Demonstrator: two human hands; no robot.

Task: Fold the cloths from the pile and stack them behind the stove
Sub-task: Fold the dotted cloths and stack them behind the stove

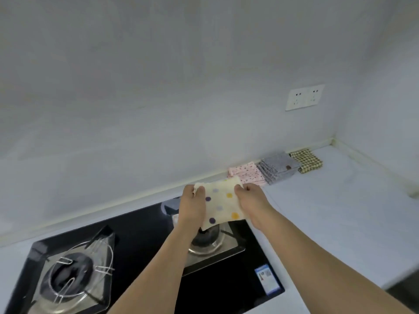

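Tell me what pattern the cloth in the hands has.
Cream cloth with purple, lilac and yellow dots, seen in the head view.

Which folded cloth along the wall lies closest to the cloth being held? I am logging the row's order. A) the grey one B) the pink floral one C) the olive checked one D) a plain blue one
B: the pink floral cloth lies at the near end of the row, just behind the dotted cloth held by both hands; the grey cloth and olive checked cloth lie farther right.

Pale grey walls point(158, 87) meet a corner; white double socket point(305, 97) mounted.
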